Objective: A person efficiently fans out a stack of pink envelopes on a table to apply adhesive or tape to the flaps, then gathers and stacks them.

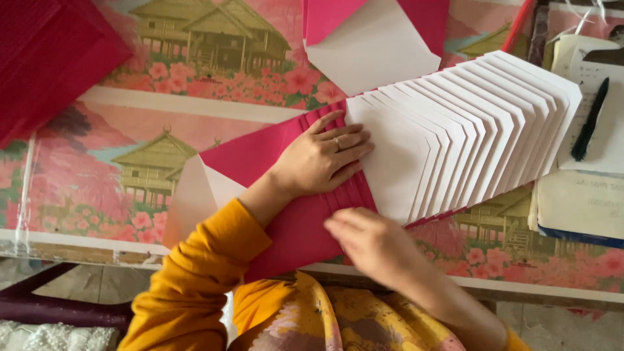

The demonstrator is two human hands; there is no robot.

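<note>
Across the middle of the frame lies a fanned row of pink envelopes (416,140), white flaps open and pointing left, its long axis running from lower left up to the upper right. The left hand (325,159) presses flat, fingers together, on the pink bodies at the near end, while the right hand (370,244), blurred, hovers at the row's lower edge, its grip unclear. Every flap looks unfolded, so sealing seems still undone; one more open envelope (374,42) waits at the top.

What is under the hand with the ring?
The left hand lies flat on a fanned row of pink envelopes with their white flaps open. The envelope parts beneath the palm are covered.
</note>
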